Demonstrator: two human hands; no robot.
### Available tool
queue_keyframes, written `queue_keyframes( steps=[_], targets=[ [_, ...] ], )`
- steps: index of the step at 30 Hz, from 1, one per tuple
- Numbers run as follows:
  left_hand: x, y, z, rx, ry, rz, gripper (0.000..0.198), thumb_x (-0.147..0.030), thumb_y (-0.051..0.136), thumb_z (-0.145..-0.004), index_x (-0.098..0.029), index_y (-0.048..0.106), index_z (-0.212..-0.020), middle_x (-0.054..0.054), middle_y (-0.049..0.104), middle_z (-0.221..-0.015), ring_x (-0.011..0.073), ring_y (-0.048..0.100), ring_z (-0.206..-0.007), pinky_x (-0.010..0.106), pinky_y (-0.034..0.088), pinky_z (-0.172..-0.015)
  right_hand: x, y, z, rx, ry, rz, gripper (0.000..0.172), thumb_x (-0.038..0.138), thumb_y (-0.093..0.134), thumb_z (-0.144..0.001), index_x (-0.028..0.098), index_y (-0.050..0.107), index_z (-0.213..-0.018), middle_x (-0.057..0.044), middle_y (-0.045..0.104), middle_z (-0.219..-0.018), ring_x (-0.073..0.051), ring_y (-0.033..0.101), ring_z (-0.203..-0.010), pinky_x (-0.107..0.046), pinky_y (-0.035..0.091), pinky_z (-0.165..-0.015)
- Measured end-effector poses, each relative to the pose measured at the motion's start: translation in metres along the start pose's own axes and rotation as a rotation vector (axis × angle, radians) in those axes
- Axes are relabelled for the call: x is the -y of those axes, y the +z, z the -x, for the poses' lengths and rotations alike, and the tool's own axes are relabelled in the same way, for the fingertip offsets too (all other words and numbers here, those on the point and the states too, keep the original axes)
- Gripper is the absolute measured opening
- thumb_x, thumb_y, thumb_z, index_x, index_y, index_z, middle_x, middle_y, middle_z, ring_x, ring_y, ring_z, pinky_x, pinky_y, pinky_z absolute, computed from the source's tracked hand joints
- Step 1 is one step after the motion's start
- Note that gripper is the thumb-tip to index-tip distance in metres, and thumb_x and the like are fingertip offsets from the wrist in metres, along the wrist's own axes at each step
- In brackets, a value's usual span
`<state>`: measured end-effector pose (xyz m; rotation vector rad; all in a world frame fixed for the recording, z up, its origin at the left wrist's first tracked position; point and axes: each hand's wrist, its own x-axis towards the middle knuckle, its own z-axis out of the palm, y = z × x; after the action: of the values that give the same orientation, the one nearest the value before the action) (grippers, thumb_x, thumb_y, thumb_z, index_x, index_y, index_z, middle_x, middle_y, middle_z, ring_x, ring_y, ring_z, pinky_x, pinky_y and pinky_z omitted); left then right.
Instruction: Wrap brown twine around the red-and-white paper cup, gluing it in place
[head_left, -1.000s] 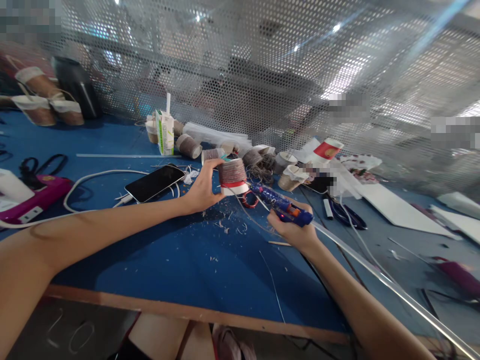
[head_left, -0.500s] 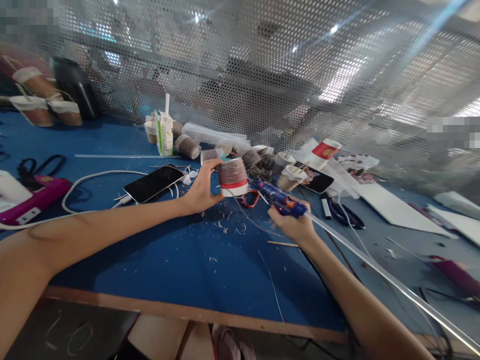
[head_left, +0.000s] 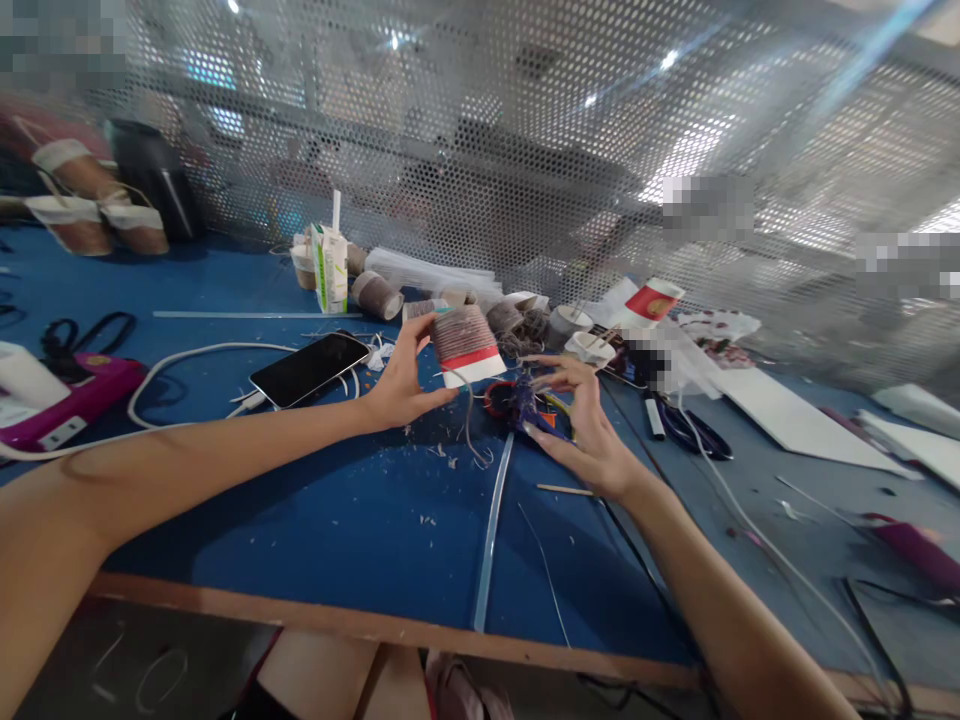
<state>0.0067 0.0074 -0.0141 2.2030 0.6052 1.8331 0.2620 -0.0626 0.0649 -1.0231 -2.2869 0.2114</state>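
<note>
Between the thumb and fingers of my left hand point(head_left: 401, 385) is a paper cup point(head_left: 466, 345) wrapped in grey-brown cord, with a red band and white rim showing; it is tilted, and a loose cord end hangs from it. My right hand point(head_left: 585, 425) has its fingers spread beside a blue glue gun point(head_left: 529, 405), which rests on the blue table with its long clear glue stick point(head_left: 493, 540) pointing toward the table's front edge. Red-handled scissors point(head_left: 497, 398) lie beside the gun, partly covered by it.
A phone point(head_left: 310, 368) with a white cable lies left of the cup. Behind stand a drink carton point(head_left: 330, 268) and several cord-wrapped cups point(head_left: 377, 295). A purple power strip point(head_left: 82, 405) is far left. White boards point(head_left: 810, 420) lie right; a thin wooden stick point(head_left: 565, 490) is nearer.
The glue gun has gone from my right hand's grip down onto the table, its glue stick swung toward the front edge. My right fingers have spread. The cup in my left hand has tilted.
</note>
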Motion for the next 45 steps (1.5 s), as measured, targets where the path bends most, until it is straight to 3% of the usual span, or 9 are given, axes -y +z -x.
queue_keyframes(
  steps=[2, 8, 12, 19, 24, 28, 35, 43, 45],
  targets=[
    [0.0, 0.001, 0.0, -0.003, 0.016, 0.013, 0.085, -0.043, 0.072, -0.082, -0.029, 0.018, -0.146, 0.016, 0.039, -0.139, 0.0324, 0.047, -0.135, 0.054, 0.046, -0.112, 0.012, 0.012, 0.002, -0.034, 0.015, -0.246, 0.024, 0.041, 0.054, -0.09, 0.027, 0.036, -0.095, -0.014, 0.049, -0.139, -0.029, 0.051, -0.128, -0.052, 0.044, -0.105],
    [-0.001, 0.002, 0.0, -0.003, 0.028, -0.011, 0.086, -0.042, 0.072, -0.081, -0.027, 0.019, -0.146, 0.015, 0.039, -0.138, 0.032, 0.047, -0.133, 0.052, 0.048, -0.111, 0.039, 0.035, 0.003, 0.141, 0.232, -0.722, 0.043, 0.058, 0.061, -0.086, 0.026, 0.033, -0.082, -0.009, 0.07, -0.104, -0.025, 0.066, -0.102, -0.047, 0.051, -0.092],
    [0.002, 0.002, 0.002, 0.049, -0.042, -0.059, 0.089, -0.034, 0.075, -0.075, -0.024, 0.022, -0.146, 0.017, 0.041, -0.138, 0.0339, 0.047, -0.133, 0.055, 0.049, -0.108, 0.046, 0.032, 0.001, 0.122, 0.335, -0.967, 0.046, 0.049, 0.072, -0.08, 0.026, 0.032, -0.077, 0.004, 0.057, -0.066, -0.016, 0.06, -0.061, -0.034, 0.05, -0.063],
    [0.001, -0.005, 0.0, 0.275, -0.014, 0.063, 0.083, -0.041, 0.07, -0.077, -0.024, 0.026, -0.146, 0.018, 0.046, -0.139, 0.0344, 0.051, -0.131, 0.055, 0.048, -0.109, 0.036, 0.019, -0.007, -0.197, 0.381, -0.963, 0.04, 0.033, 0.068, -0.08, 0.025, 0.03, -0.068, 0.01, 0.034, -0.049, -0.009, 0.03, -0.042, -0.026, 0.034, -0.046],
    [-0.004, -0.009, -0.001, 0.322, -0.045, 0.196, 0.074, -0.05, 0.064, -0.083, -0.026, 0.029, -0.144, 0.017, 0.047, -0.14, 0.0333, 0.054, -0.13, 0.054, 0.051, -0.107, 0.019, 0.018, -0.006, -0.225, 0.41, -0.869, 0.038, 0.046, 0.063, -0.08, 0.026, 0.034, -0.066, 0.007, 0.044, -0.047, -0.011, 0.037, -0.036, -0.027, 0.034, -0.039],
    [-0.003, -0.009, -0.001, 0.235, -0.098, 0.299, 0.071, -0.058, 0.059, -0.086, -0.027, 0.03, -0.143, 0.015, 0.049, -0.138, 0.0318, 0.052, -0.132, 0.05, 0.053, -0.105, 0.009, 0.023, 0.001, -0.247, 0.386, -0.571, 0.045, 0.062, 0.055, -0.083, 0.025, 0.042, -0.062, 0.0, 0.058, -0.053, -0.016, 0.053, -0.043, -0.032, 0.044, -0.045],
    [0.018, -0.007, 0.001, 0.056, -0.143, 0.331, 0.073, -0.068, 0.056, -0.082, -0.031, 0.031, -0.14, 0.011, 0.05, -0.136, 0.0297, 0.055, -0.124, 0.05, 0.052, -0.1, 0.007, 0.018, 0.007, -0.569, 0.286, 0.119, 0.032, 0.047, 0.04, -0.095, 0.024, 0.052, -0.076, -0.008, 0.067, -0.078, -0.023, 0.059, -0.072, -0.041, 0.045, -0.074],
    [0.001, -0.009, -0.002, 0.156, -0.166, 0.193, 0.078, -0.061, 0.069, -0.074, -0.027, 0.04, -0.138, 0.011, 0.05, -0.132, 0.0294, 0.053, -0.119, 0.048, 0.048, -0.1, 0.013, 0.025, 0.008, -0.784, -0.121, 0.151, 0.015, 0.04, 0.05, -0.091, 0.026, 0.053, -0.095, -0.009, 0.062, -0.119, -0.032, 0.054, -0.118, -0.058, 0.033, -0.102],
    [-0.003, -0.01, -0.004, 0.188, -0.1, 0.123, 0.079, -0.06, 0.071, -0.073, -0.027, 0.042, -0.138, 0.012, 0.05, -0.13, 0.0303, 0.051, -0.12, 0.049, 0.046, -0.101, 0.013, 0.027, 0.01, -0.707, -0.098, 0.01, 0.018, 0.042, 0.049, -0.091, 0.028, 0.051, -0.102, -0.009, 0.057, -0.128, -0.033, 0.048, -0.126, -0.059, 0.032, -0.105]
  ],
)
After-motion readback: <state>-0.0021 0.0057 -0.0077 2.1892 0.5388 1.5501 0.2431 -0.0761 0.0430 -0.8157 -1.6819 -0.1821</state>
